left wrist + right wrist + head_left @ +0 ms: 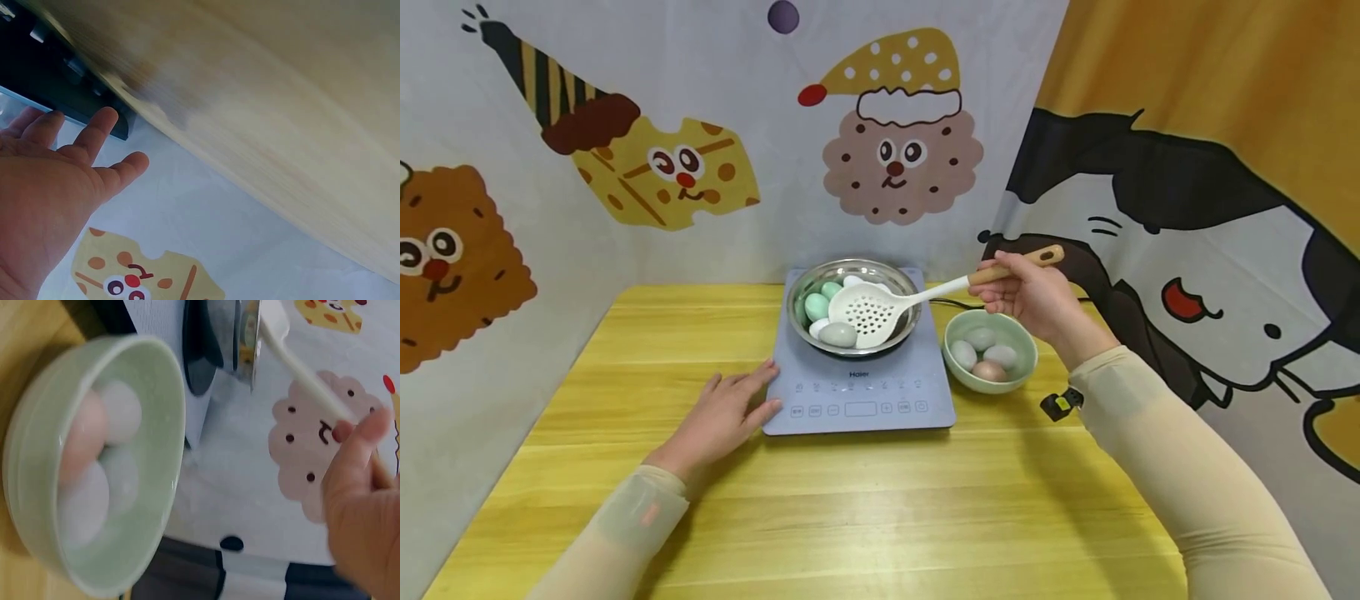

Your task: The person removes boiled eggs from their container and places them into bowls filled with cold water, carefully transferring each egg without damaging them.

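My right hand [1033,296] grips the wooden handle of a white slotted skimmer [868,310]. The skimmer's perforated head lies over a steel pan [855,268] that contains green, white and greyish eggs, such as the green egg [817,307] and the grey egg [838,335]. Under the pan is a pale blue induction cooker [859,400]. At the cooker's left edge, my left hand [718,417] rests with its fingers extended, fingertips against the side. In the left wrist view, the left hand's fingers [100,128] are spread beside the cooker's dark underside.
Right of the cooker stands a light green bowl [990,379] with several eggs, one of them brownish [989,371]. A black cord [958,304] runs behind the bowl. The wooden table [850,517] meets a cartoon-printed cloth [700,250] at the back.
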`<action>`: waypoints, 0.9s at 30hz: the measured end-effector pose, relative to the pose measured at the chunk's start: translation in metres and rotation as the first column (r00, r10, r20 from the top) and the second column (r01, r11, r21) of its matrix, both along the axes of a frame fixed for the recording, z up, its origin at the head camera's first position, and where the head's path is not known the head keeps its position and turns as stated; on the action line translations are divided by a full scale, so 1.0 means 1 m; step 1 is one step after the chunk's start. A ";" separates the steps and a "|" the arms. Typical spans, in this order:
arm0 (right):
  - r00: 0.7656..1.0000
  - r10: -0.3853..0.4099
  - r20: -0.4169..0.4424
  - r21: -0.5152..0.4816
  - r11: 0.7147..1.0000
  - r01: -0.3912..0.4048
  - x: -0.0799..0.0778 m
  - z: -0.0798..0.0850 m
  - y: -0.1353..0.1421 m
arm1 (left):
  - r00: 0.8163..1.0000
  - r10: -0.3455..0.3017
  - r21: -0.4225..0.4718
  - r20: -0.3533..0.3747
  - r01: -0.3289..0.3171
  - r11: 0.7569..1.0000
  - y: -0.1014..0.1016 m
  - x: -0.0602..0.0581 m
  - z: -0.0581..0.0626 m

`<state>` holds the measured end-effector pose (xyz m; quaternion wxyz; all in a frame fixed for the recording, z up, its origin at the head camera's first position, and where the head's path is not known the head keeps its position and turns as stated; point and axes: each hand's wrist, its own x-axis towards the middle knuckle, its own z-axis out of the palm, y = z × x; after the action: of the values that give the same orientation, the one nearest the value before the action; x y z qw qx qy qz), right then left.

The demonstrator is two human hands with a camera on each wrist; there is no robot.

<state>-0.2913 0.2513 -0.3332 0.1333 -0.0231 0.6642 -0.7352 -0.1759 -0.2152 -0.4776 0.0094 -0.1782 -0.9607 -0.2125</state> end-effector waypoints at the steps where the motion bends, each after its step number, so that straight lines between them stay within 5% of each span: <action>1: 0.998 0.059 -0.039 0.012 0.998 -0.058 0.000 0.000 0.001 | 1.000 -0.001 0.001 0.001 0.001 1.000 0.000 0.000 0.000; 5: 0.937 0.292 -0.192 0.065 0.956 -0.285 -0.001 0.003 0.003 | 1.000 0.003 0.000 0.005 -0.003 1.000 -0.001 0.000 0.000; 8: 0.910 0.341 -0.237 0.082 0.940 -0.331 -0.004 0.005 0.001 | 1.000 0.003 -0.002 0.007 -0.003 1.000 -0.002 0.001 0.001; 16: 0.989 0.138 -0.043 -0.034 0.990 -0.140 -0.011 -0.011 -0.007 | 1.000 0.005 0.001 0.017 -0.005 1.000 -0.001 0.002 0.000; 27: 0.997 -0.030 0.072 -0.131 0.991 0.039 0.002 -0.006 -0.001 | 1.000 0.005 -0.005 0.005 -0.005 1.000 -0.001 -0.001 -0.003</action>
<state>-0.2890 0.2504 -0.3393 0.1419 0.0055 0.6090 -0.7803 -0.1771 -0.2166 -0.4802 0.0069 -0.1751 -0.9618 -0.2104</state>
